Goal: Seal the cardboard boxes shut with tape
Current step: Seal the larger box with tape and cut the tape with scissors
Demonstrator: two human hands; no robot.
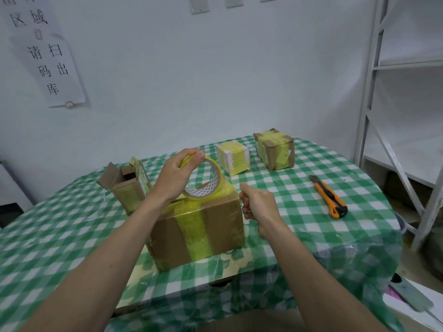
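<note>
A large cardboard box (215, 226) stands in the middle of the table, with yellow tape running over its top and down its front. My left hand (175, 176) grips a roll of yellow tape (206, 180) just above the box's top. My right hand (257, 203) sits at the box's right top corner with its fingers curled, apparently pinching the thin tape end. A smaller open box (127, 188) leans at the left. At the back stand two taped boxes, one pale (232, 159) and one brown (274, 149).
An orange utility knife (329, 196) lies on the green checked tablecloth (311, 236) to the right. A white metal shelf (407, 92) stands at the right, past the table's edge. Paper signs hang on the wall at the left.
</note>
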